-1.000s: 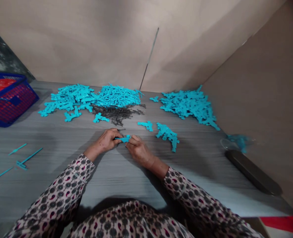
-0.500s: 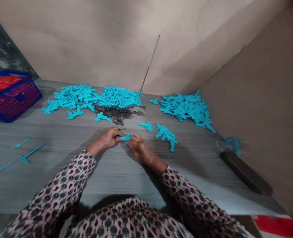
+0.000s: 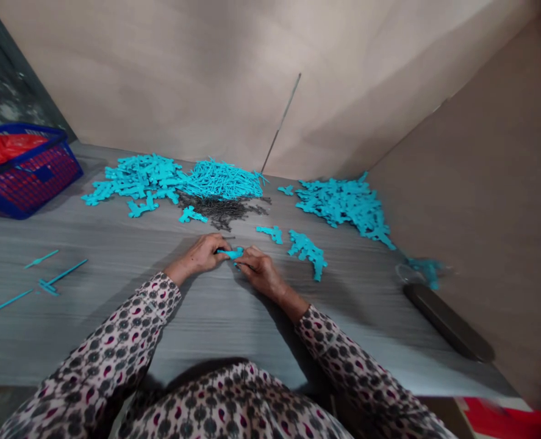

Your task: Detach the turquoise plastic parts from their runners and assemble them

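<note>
My left hand (image 3: 205, 253) pinches the left end of a small turquoise plastic piece (image 3: 234, 253) above the table. Against its right end, the fingers of my right hand (image 3: 261, 270) are pressed together; whether they grip a smaller part is hidden. Beyond my hands lie a heap of dark thin pieces (image 3: 227, 210), a heap of turquoise sticks (image 3: 224, 180) and a heap of turquoise gun-shaped pieces (image 3: 146, 174). Single turquoise pieces (image 3: 191, 214) lie nearer. A short row of joined-looking pieces (image 3: 307, 251) rests right of my right hand.
A blue basket (image 3: 32, 183) with a red bag stands at the left. Loose turquoise sticks (image 3: 69, 271) lie before it. Another turquoise heap (image 3: 346, 204) is at the back right, near a dark elongated object (image 3: 448, 323). A thin rod (image 3: 282, 122) rises at the back.
The whole view has shifted slightly. Both hands stay around the turquoise piece, with my right fingers a little differently placed.
</note>
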